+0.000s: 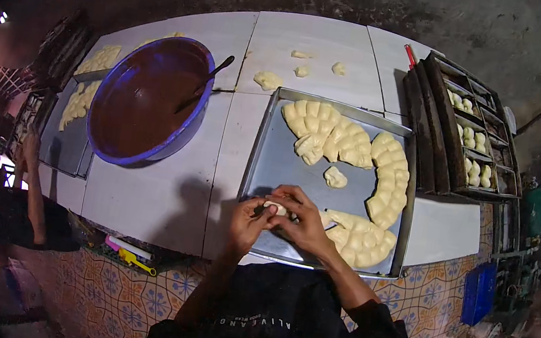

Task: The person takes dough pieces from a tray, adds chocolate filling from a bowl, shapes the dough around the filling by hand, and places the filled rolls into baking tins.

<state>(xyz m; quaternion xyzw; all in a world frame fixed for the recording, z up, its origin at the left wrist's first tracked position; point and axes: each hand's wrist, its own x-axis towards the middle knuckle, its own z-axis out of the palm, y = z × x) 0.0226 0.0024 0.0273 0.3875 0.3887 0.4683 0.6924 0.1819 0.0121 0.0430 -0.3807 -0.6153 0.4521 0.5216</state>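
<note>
Both my hands meet over the near left part of a metal tray (pixel 257 139), closed around a small piece of dough (pixel 275 208). My left hand (pixel 248 223) pinches it from the left. The fingers of my right hand (pixel 303 221) curl over it from the right and partly hide it. Inside the tray, joined dough pieces (pixel 388 178) lie in a curved band along the far and right sides. Another dough cluster (pixel 360 242) rests at the near right, beside my right forearm. One loose dough lump (pixel 335 177) sits alone near the tray's middle.
Left of the tray stands a purple basin (pixel 186 131) of brown filling, with a dark-handled spoon (pixel 218 72) leaning in it. Scattered dough scraps (pixel 267 81) lie beyond the tray. Stacked baking molds (pixel 473 128) holding dough stand at right. Another person's arm (pixel 33 184) shows at far left.
</note>
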